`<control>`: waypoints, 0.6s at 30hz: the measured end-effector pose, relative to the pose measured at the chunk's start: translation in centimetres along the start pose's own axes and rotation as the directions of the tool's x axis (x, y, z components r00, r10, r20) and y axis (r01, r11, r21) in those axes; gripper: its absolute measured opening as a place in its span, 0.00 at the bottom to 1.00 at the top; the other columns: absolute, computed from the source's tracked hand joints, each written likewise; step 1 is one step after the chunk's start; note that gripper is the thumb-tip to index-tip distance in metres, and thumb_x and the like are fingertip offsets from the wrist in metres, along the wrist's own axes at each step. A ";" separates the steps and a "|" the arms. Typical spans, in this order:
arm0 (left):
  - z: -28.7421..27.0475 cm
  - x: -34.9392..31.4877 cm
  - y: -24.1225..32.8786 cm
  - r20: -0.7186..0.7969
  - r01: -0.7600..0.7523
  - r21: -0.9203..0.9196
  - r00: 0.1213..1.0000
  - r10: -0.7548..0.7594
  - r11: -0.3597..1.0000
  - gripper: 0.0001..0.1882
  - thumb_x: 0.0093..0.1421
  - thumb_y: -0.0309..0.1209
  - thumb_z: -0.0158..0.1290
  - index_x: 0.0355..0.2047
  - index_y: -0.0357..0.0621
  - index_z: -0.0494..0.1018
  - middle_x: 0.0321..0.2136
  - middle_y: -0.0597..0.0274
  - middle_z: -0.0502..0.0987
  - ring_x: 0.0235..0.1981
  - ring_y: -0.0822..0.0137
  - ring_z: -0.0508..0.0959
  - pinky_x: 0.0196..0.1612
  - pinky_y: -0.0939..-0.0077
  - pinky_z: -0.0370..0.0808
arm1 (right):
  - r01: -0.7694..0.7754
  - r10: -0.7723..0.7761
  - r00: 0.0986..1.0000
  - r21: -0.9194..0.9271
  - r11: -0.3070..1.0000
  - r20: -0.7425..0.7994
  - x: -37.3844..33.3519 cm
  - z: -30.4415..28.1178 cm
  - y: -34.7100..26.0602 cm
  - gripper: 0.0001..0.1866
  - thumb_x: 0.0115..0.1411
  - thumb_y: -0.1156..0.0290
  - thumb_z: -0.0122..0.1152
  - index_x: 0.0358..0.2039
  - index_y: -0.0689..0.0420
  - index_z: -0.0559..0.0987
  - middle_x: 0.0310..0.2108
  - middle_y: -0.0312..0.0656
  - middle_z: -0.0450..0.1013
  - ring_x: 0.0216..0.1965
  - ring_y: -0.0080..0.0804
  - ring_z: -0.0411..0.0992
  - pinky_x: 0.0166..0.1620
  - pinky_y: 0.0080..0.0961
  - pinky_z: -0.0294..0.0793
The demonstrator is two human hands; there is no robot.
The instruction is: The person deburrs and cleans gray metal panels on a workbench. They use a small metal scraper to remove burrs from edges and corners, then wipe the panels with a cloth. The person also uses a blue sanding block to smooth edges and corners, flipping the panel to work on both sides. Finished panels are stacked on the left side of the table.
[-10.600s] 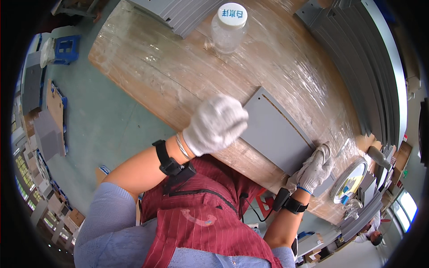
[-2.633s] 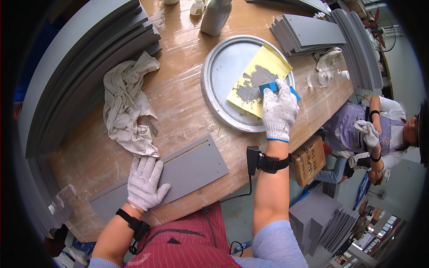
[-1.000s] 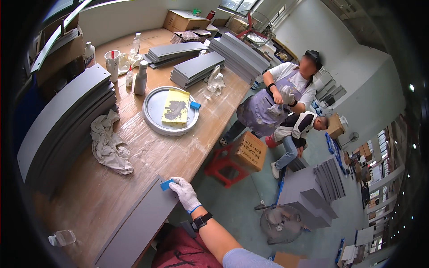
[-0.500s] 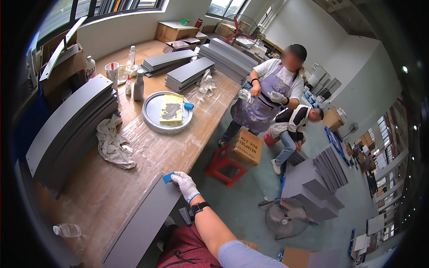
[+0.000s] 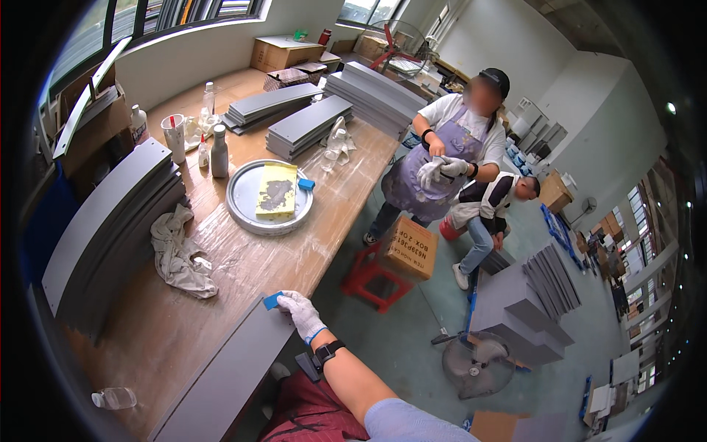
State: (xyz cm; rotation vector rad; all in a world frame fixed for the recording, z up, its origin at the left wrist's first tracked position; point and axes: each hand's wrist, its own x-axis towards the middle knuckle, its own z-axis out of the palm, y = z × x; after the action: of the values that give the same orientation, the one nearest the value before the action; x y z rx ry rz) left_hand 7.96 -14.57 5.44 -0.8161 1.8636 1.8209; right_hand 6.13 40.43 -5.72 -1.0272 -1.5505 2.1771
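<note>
My right hand [image 5: 301, 315], in a white knit glove with a blue cuff edge, pinches a small blue scraper-like piece [image 5: 273, 300]. The piece is at the far end of a long grey board [image 5: 221, 368], which lies along the table's near edge. My left hand is out of view. Farther up the table, a round grey lid-like tray [image 5: 239, 214] carries a yellow sheet [image 5: 269, 207] smeared with grey paste. A second blue piece [image 5: 306, 184] lies beside the sheet.
Stacked grey boards [image 5: 110, 221] stand at left, near a crumpled cloth [image 5: 180, 254]. Bottles [image 5: 219, 153] and more boards [image 5: 302, 129] are farther back. A clear bottle [image 5: 115, 398] lies at the near left. Right of the table are a carton [image 5: 407, 249] on a red stool, a fan [image 5: 479, 365] and two people.
The view has shifted slightly. My right hand keeps the blue piece at the board's far end. The standing person's gloved hands have come together.
</note>
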 end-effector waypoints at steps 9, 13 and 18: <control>5.9 0.5 13.0 0.158 -0.258 -0.055 0.952 0.263 0.965 0.23 0.67 0.33 0.52 0.61 0.43 0.66 0.49 0.56 0.76 0.43 0.60 0.78 0.39 0.67 0.79 | -0.011 0.011 1.000 0.172 0.985 -0.001 5.2 -0.2 -2.7 0.16 0.65 0.65 0.60 0.51 0.57 0.76 0.42 0.36 0.78 0.41 0.24 0.74 0.49 0.24 0.72; 8.3 0.5 15.2 0.174 -0.266 -0.060 0.946 0.273 0.962 0.23 0.67 0.35 0.51 0.60 0.41 0.66 0.47 0.56 0.77 0.42 0.61 0.79 0.39 0.67 0.78 | 0.111 -0.097 0.989 0.124 0.986 -0.113 6.3 -0.6 -4.1 0.16 0.66 0.65 0.59 0.51 0.56 0.75 0.39 0.34 0.77 0.36 0.21 0.75 0.44 0.23 0.75; 9.5 0.8 16.5 0.197 -0.272 -0.077 0.939 0.282 0.959 0.23 0.67 0.37 0.51 0.59 0.39 0.67 0.46 0.55 0.78 0.42 0.61 0.79 0.39 0.68 0.77 | 0.033 -0.045 0.999 0.350 0.936 0.026 2.2 -0.9 -9.8 0.17 0.66 0.68 0.57 0.54 0.55 0.70 0.35 0.34 0.77 0.27 0.20 0.76 0.34 0.21 0.78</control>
State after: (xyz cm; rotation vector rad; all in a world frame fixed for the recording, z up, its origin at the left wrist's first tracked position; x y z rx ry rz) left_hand -4.53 -5.60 16.67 -0.3723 1.8793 2.0387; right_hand 3.50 46.11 2.14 -0.8416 -1.1243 2.3387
